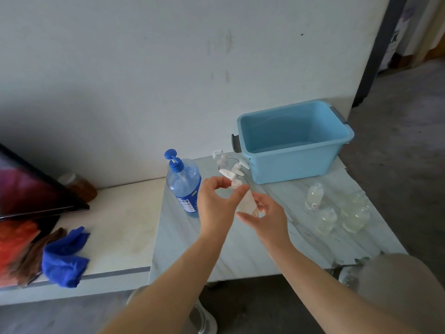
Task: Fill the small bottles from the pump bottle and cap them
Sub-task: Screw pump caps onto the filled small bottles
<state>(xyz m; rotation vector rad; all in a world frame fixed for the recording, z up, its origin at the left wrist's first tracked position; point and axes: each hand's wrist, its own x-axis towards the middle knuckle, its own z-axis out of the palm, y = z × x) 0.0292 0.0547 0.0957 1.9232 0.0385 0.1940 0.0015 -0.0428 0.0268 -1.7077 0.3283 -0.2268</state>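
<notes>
Above the middle of the bench (240, 249), the right hand (267, 213) holds a small clear bottle (246, 201), its grip wrapped round the lower body. The bottle's long axis tilts, neck up and toward the far left, base down toward the near right. The left hand (216, 203) sits just at that neck, thumb and forefinger pinched about a white pump cap (234, 183). So the cap lies straight along the bottle's axis, and the left hand is the nearer one to it; the coming move looks like a twist of the cap onto the neck while the right hand steadies the body. Whether the cap is already threaded I cannot tell.

The large pump bottle (184, 186) stands upright just left of the hands. Other small bottles (337, 210) stand grouped toward the bench's right edge, and a blue tub (293, 141) sits at the far right corner.
</notes>
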